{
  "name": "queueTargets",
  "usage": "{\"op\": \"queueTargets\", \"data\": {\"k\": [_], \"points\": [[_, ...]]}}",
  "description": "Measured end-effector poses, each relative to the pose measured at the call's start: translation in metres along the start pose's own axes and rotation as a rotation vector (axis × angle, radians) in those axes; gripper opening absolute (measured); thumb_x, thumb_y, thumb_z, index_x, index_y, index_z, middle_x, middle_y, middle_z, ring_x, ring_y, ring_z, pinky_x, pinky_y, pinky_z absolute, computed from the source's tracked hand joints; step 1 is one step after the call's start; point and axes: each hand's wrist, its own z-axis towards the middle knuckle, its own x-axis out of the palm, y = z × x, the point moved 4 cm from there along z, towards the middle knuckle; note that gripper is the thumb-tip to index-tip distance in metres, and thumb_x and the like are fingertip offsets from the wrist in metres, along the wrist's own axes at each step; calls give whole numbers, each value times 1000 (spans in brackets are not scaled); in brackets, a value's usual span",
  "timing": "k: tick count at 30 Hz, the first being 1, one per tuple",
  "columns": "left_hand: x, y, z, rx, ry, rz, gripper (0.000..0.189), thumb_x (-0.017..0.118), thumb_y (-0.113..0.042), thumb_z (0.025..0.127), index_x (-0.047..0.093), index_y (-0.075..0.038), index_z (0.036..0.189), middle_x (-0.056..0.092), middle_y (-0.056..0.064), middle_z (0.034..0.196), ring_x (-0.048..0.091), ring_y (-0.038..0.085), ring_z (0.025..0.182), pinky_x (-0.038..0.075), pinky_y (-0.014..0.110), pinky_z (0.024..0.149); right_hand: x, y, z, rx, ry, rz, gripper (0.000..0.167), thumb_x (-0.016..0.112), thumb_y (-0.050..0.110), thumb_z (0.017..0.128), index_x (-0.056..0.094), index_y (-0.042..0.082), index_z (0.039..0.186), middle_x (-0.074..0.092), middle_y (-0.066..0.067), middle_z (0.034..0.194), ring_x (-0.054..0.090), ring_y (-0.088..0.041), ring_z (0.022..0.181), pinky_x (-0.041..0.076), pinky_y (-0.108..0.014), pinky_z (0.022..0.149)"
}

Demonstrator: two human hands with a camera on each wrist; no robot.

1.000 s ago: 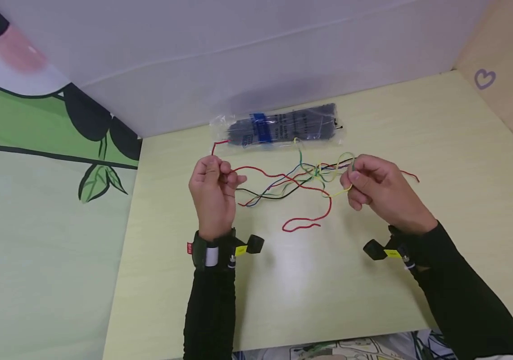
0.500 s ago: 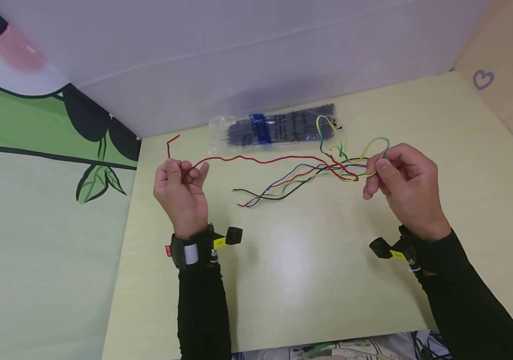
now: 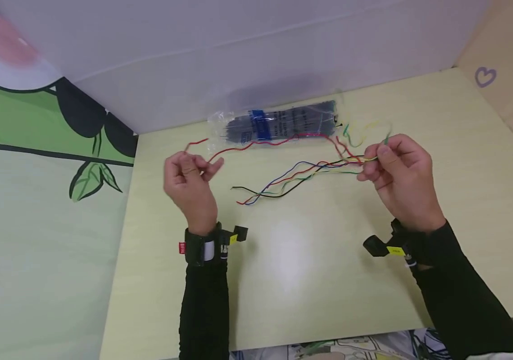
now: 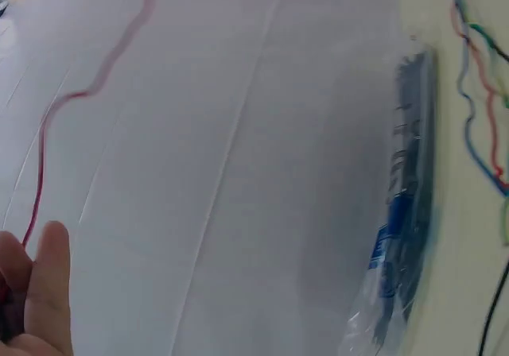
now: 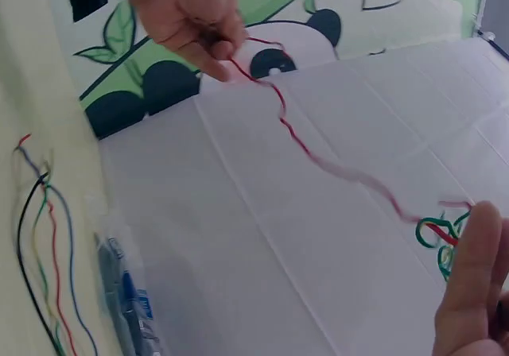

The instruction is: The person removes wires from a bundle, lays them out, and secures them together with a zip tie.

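My left hand (image 3: 190,187) pinches a red wire (image 3: 276,143) near its end, and a short bent tip sticks out above the fingers. The wire sags across in the air to my right hand (image 3: 402,180), which pinches a yellow-and-green wire (image 3: 346,131) in loose loops, blurred in the head view. In the right wrist view the red wire meets the curled green loops (image 5: 429,233) by the right fingertips; whether they are tangled there cannot be told. Below lies a loose bunch of several wires, including a blue wire (image 3: 279,176) and a black wire (image 3: 290,189), running towards the right hand.
A clear plastic bag of dark thin strips (image 3: 301,122), like cable ties, lies at the back of the pale table (image 3: 292,280), against a white wall (image 3: 261,50). A patterned cloth and dark cables (image 3: 427,342) show below the front edge.
The hands have drawn apart, left hand leftward and right hand rightward, then both have risen slightly. The red wire's slack curl has left the table, and the wire has lifted.
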Motion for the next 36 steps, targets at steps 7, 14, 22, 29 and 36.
{"op": "queueTargets", "data": {"k": [7, 14, 22, 29, 36], "points": [[-34, 6, 25, -176, -176, -118, 30, 66, -28, 92, 57, 1, 92, 52, 11, 77, 55, 19, 56, 59, 44, 75, 7, 3, 5, -106, -1, -79, 13, 43, -11, 98, 48, -8, 86, 59, -18, 80, 44, -22, 54, 56, -30, 53], [-15, 26, 17, -233, -80, -105, 23, 62, -21, 96, 56, 1, 92, 57, 12, 80, 64, 19, 58, 60, 43, 74, 1, 5, 7, -222, -45, -229, 9, 47, -13, 95, 47, -12, 86, 59, -21, 81, 55, -22, 55, 58, -35, 56], [17, 32, -7, -63, 2, -49, 17, 55, -18, 100, 53, -4, 92, 61, 11, 82, 68, 22, 64, 60, 46, 75, 7, -5, 6, -298, -123, -425, 7, 54, -10, 94, 52, -14, 89, 65, -19, 88, 67, -21, 61, 60, -36, 68], [27, 9, -22, 260, 6, 158, 20, 58, -13, 98, 57, 5, 91, 62, 10, 73, 67, 18, 57, 60, 41, 65, 7, -8, 8, -441, -111, -1016, 9, 61, -7, 90, 65, -15, 93, 70, 7, 87, 55, -5, 58, 46, -16, 55], [49, -3, -36, 388, 145, 210, 20, 57, -6, 98, 58, 13, 91, 65, 24, 73, 72, 15, 61, 60, 38, 64, 7, -12, 9, -378, -56, -951, 9, 57, -9, 92, 61, -17, 95, 69, 4, 83, 59, -7, 55, 50, -17, 53]]}}
